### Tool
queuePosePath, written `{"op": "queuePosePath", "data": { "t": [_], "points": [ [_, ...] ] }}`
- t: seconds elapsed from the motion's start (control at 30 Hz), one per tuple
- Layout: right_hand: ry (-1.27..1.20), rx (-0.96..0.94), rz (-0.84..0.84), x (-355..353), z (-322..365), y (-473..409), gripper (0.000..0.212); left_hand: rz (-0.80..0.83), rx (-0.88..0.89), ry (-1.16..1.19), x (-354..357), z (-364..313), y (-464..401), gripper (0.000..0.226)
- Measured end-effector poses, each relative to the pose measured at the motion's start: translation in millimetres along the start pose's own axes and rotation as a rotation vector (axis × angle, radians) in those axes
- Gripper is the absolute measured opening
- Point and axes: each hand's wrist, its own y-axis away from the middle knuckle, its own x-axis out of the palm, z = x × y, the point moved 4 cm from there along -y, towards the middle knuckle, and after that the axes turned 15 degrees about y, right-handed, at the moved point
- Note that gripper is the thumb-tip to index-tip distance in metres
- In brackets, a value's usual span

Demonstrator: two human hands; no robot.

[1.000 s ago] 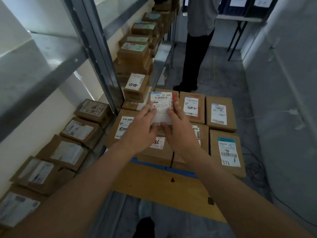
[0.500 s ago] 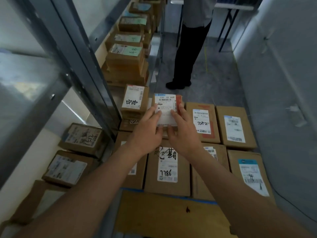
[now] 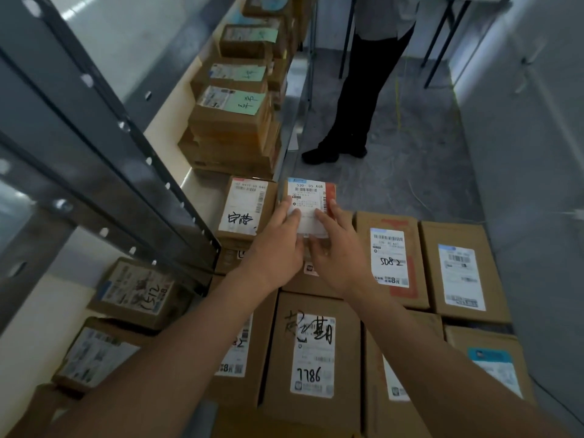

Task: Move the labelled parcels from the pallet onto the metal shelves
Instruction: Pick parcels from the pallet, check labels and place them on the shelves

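Both hands, left hand (image 3: 278,245) and right hand (image 3: 338,251), grip a small brown white-labelled parcel (image 3: 311,203) above the pallet boxes (image 3: 316,352), several already on the grey metal shelves (image 3: 202,191), many left.

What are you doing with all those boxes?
A person is sorting parcels. Both hands, the left hand and right hand, hold one small labelled parcel above the parcels on the pallet, beside the metal shelves where more already sit. Another person stands farther back.
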Motion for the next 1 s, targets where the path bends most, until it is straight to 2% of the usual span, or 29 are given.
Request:
{"op": "queuePosePath", "data": {
  "t": [0.23, 0.57, 1.0],
  "points": [
    [-0.020, -0.007, -0.005, 8.2, -6.4, -12.7, 0.052, 0.003, -0.017, -0.072, 7.6, 6.4, -13.2, 0.059],
    [-0.029, -0.035, 0.013, 14.0, 0.4, -11.9, 0.053, -0.068, 0.034, -0.299, 10.3, 13.0, -6.4, 0.050],
    [0.148, -0.029, 0.020, 7.6, 13.7, -3.5, 0.053, -0.084, 0.055, -0.254, -4.8, 7.8, 8.3, 0.049]
  ]
}}
